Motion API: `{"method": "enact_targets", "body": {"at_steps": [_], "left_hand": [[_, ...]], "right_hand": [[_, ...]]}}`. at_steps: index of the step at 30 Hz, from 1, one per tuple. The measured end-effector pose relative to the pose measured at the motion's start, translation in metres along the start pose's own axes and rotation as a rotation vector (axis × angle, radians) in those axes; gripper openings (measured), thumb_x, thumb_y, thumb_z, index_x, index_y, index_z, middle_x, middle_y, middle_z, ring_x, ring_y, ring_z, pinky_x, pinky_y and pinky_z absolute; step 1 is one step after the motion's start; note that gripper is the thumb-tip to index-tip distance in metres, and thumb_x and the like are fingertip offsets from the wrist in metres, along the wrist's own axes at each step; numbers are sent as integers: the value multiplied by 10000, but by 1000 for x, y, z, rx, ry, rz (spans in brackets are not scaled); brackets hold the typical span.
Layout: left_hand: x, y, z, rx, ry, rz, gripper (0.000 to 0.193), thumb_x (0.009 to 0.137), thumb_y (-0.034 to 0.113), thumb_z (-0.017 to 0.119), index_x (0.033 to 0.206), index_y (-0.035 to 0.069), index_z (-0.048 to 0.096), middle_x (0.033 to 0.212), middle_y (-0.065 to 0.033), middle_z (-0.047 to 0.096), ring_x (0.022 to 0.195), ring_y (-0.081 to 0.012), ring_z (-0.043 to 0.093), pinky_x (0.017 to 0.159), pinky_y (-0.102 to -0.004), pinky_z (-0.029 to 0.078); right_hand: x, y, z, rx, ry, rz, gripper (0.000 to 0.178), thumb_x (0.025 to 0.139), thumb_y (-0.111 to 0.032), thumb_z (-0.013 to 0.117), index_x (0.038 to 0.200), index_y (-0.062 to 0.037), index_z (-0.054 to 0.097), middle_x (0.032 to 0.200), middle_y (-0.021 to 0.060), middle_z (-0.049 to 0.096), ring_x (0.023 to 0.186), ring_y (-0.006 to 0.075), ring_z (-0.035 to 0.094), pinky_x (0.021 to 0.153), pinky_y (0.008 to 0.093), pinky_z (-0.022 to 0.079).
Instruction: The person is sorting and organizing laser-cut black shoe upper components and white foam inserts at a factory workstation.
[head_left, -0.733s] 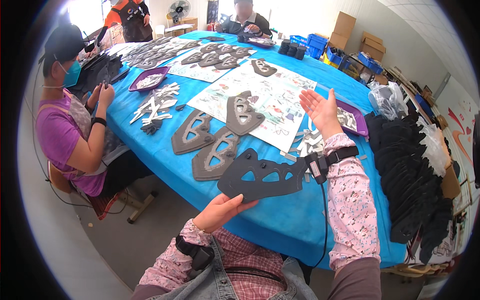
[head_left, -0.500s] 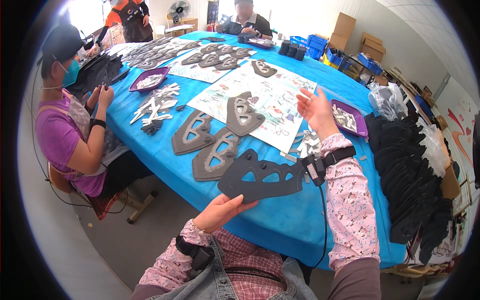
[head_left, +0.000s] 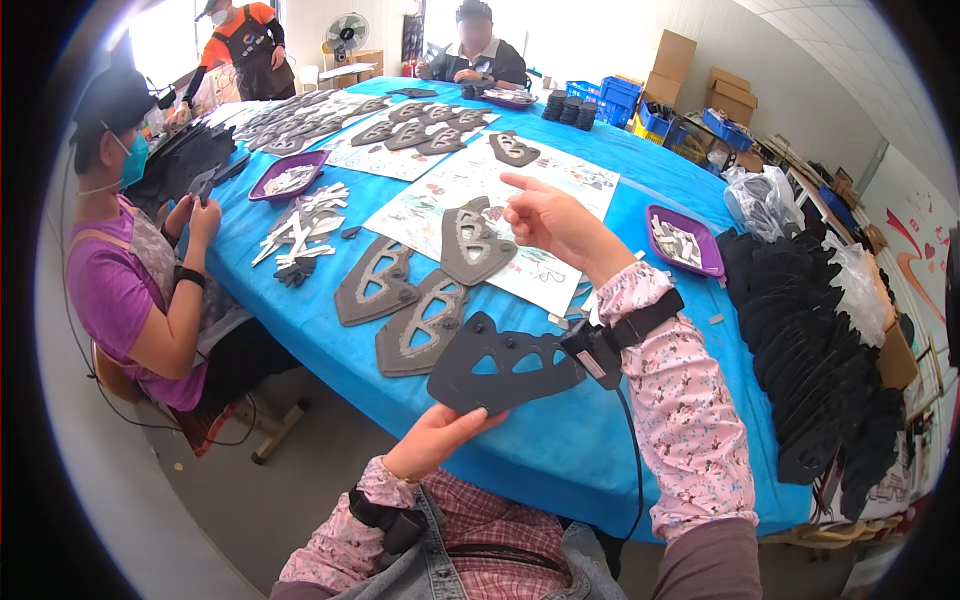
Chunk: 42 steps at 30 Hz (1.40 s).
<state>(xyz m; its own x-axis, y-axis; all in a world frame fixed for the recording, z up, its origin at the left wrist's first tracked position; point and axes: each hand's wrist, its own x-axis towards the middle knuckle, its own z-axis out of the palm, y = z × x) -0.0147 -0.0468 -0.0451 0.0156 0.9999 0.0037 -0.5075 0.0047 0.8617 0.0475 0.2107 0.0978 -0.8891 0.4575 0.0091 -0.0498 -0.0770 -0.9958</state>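
Observation:
My left hand [head_left: 438, 438] pinches the lower edge of a flat, dark, curved panel [head_left: 520, 383], thumb on top. The panel has triangular cut-outs and small round black knobs, and is held over the near table edge. My right hand [head_left: 562, 226] is raised over a patterned white sheet [head_left: 545, 268], index finger stretched out and the others partly curled, with nothing visible in it. Just beyond the panel lie similar grey panels with cut-outs, one a grey panel [head_left: 472, 243] partly on the sheet. My right wrist hides part of the light strips beneath it.
A blue-covered table [head_left: 330, 212] carries purple trays, one a purple tray [head_left: 712, 255] of light strips at right. Stacked black panels [head_left: 800, 370] line the right edge. A co-worker in purple [head_left: 130, 270] sits at left holding a small dark piece; other people are farther back.
My right hand has moved left from beside the right purple tray to over the sheet, its fingers going from spread to partly curled. My left hand still holds the panel, shifted slightly left.

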Motion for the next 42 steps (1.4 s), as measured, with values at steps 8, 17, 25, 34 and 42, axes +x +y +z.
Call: {"method": "enact_targets", "body": {"at_steps": [8,17,25,34,42], "left_hand": [[-10,1,27,835,216,462,448,893,-48,487,1332,16,423,1178,-145,500,1001,-231,603,835,-310,473],[3,12,38,1633,100,432,626,644,-111,500,1260,-3,487,1105,-148,490,990,-313,508,865,-376,433],[14,97,-29,-157,181,368,630,928,334,458,1444,99,183,1405,-172,369,1217,-283,438,977,-412,378],[82,202,-133,-337,242,582,647,960,454,305,1452,82,108,1487,-189,180,1337,-325,290,1088,-526,238],[195,225,-180,120,412,121,702,968,505,295,1452,39,92,1432,-206,300,1308,-304,334,1033,-497,337]], "right_hand": [[-101,12,-6,-40,122,-5,523,962,-355,419,1320,25,389,968,79,607,808,116,559,758,243,460],[-93,0,-10,751,-28,-241,901,904,-642,288,1421,59,61,1375,300,323,1265,378,383,1036,466,371],[-75,18,6,742,86,-115,899,900,-634,321,1433,29,29,1386,290,290,1275,394,359,1040,507,357],[-109,38,-16,815,204,-212,856,909,-622,317,1434,9,76,1366,267,346,1250,386,405,1016,485,392],[-213,75,2,413,501,79,709,946,-592,225,1319,-13,394,1007,122,610,840,182,593,741,294,474]]}}
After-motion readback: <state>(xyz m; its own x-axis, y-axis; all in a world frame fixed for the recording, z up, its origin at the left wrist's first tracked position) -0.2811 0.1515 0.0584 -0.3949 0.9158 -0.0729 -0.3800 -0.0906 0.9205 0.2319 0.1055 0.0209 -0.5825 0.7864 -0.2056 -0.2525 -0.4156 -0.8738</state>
